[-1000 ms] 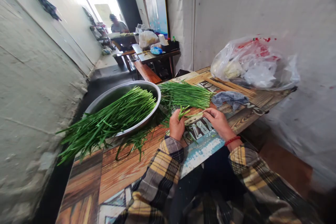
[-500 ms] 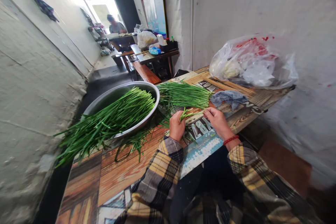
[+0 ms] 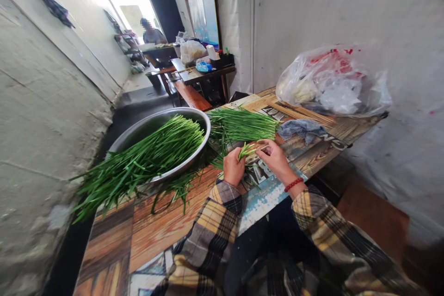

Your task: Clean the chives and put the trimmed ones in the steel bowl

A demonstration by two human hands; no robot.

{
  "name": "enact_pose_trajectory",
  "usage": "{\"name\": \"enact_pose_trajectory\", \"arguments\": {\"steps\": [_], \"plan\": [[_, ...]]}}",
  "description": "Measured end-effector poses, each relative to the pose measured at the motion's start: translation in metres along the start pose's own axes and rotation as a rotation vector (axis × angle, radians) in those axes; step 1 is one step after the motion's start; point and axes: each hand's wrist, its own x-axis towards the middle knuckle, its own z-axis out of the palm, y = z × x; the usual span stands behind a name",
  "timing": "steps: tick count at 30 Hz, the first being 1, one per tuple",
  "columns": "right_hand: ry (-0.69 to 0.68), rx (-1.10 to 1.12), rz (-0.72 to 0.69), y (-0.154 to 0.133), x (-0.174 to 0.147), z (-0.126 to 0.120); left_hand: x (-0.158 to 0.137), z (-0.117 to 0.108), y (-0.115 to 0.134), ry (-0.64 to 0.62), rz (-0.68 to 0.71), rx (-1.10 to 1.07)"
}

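Note:
My left hand (image 3: pixel 233 166) is closed around a small bunch of garlic chives (image 3: pixel 246 151), with the pale cut ends pointing right. Close beside it, my right hand (image 3: pixel 274 156) pinches a thin, light bamboo skewer (image 3: pixel 265 148) at the chive ends. Whether the skewer passes through the stems is too small to tell. Behind my hands a neat pile of garlic chives (image 3: pixel 248 124) lies on the table. To the left, a metal basin (image 3: pixel 120 141) holds a big heap of garlic chives (image 3: pixel 159 150), its leaves hanging over the rim.
A grey cloth (image 3: pixel 302 130) lies right of the pile, near loose bamboo skewers (image 3: pixel 298 112). At the back right sits a clear plastic bag (image 3: pixel 333 83). Loose leaves (image 3: pixel 176 194) lie below the basin on the wood-patterned table (image 3: pixel 159 231). A person (image 3: pixel 152 34) is far off near the doorway.
My right hand has moved left, closer to my left hand, along the skewer. My left hand with its chives has stayed almost in place.

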Motion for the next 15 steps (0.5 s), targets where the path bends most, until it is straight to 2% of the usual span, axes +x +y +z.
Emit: {"name": "enact_pose_trajectory", "arguments": {"steps": [5,11,13,15], "plan": [[0.001,-0.256,-0.102,-0.001,0.000,-0.003,0.000,0.001,-0.002,-0.007,-0.023,-0.017],[-0.129,-0.481,-0.234,-0.020,-0.007,-0.016,0.000,0.002,-0.002,0.000,-0.021,-0.009],[-0.119,-0.524,-0.267,-0.023,-0.006,-0.020,0.000,0.002,-0.002,0.002,-0.020,-0.017],[-0.046,-0.551,-0.281,-0.021,-0.002,-0.027,0.000,0.001,-0.002,0.006,-0.024,-0.019]]}}
